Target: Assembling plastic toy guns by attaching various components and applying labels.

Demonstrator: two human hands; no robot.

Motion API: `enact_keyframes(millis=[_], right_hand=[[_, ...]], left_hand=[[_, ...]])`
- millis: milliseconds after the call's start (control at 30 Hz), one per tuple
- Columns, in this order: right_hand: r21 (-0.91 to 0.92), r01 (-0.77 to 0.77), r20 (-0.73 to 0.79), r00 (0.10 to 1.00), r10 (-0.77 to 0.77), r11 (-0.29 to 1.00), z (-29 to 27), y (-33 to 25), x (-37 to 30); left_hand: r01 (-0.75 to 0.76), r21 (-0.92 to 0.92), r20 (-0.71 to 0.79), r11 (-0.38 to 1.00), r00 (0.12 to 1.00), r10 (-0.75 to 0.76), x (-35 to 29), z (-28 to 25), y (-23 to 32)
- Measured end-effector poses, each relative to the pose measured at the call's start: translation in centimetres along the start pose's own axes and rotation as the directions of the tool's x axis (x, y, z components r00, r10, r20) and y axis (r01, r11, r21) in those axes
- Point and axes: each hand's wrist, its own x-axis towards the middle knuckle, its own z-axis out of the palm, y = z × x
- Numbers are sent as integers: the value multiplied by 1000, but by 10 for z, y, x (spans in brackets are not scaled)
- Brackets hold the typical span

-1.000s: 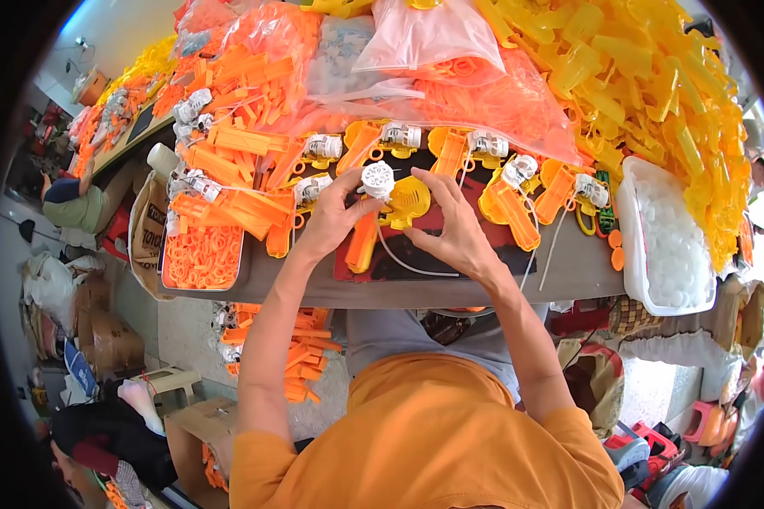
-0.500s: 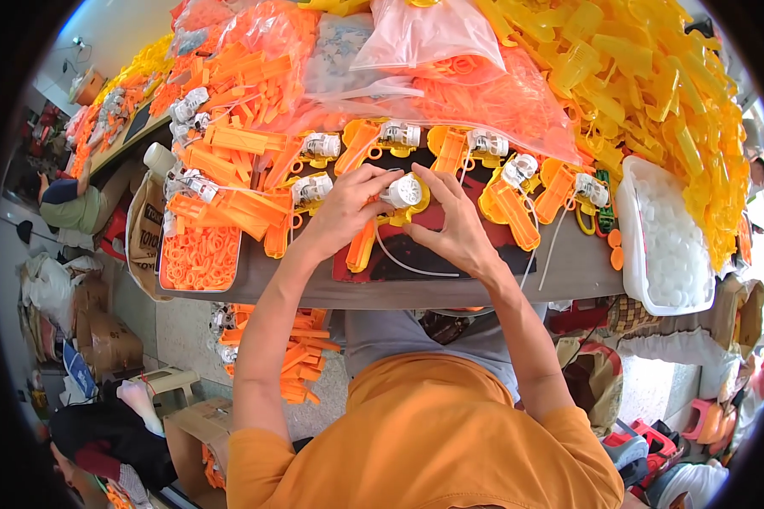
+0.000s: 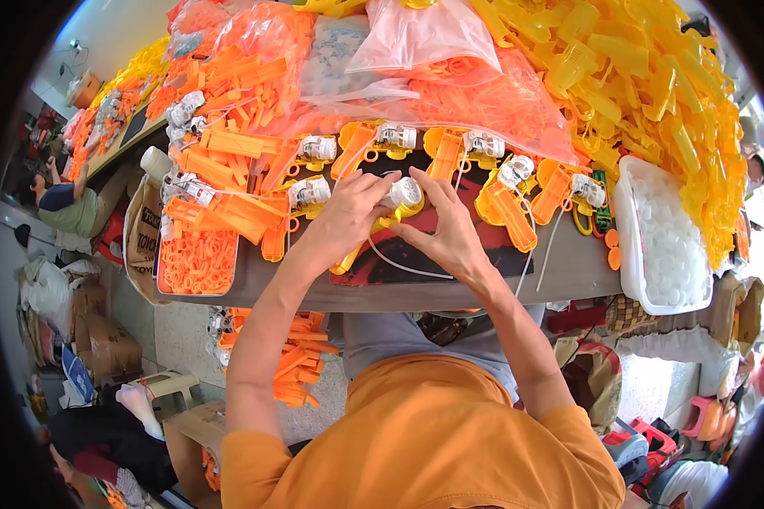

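Note:
Near the front of the table I hold a half-built toy gun [image 3: 405, 195] with a yellow shell, a white round part and an orange handle pointing toward me. My left hand [image 3: 345, 214] is closed on its left side, covering much of the handle. From the right, my right hand [image 3: 452, 227] grips the yellow rim between thumb and fingers. A thin white tube [image 3: 407, 269] curves out below my hands over a dark red and black mat [image 3: 484, 237]. Similar toy guns [image 3: 511, 199] with white mechanisms lie in an arc around my hands.
Orange parts in a tray [image 3: 198, 261] and a heap of orange handles [image 3: 229, 170] are at left. Clear bags [image 3: 424, 38] and a yellow parts pile [image 3: 645, 93] fill the back. A white bin [image 3: 666, 246] of translucent pieces stands at right. Another person [image 3: 72, 204] sits far left.
The toy gun has turned and tilted slightly in my hands, its handle swinging left. My right thumb has shifted a little left along its lower edge.

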Motion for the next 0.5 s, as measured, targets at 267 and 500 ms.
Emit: enact_keyframes(millis=[267, 500], right_hand=[[-483, 188, 86, 982, -168, 855, 14, 30, -16], [-500, 269, 89, 961, -261, 823, 16, 34, -17]], left_hand=[[174, -418, -307, 892, 896, -319, -34, 31, -30], [179, 106, -389, 978, 913, -125, -19, 38, -14]])
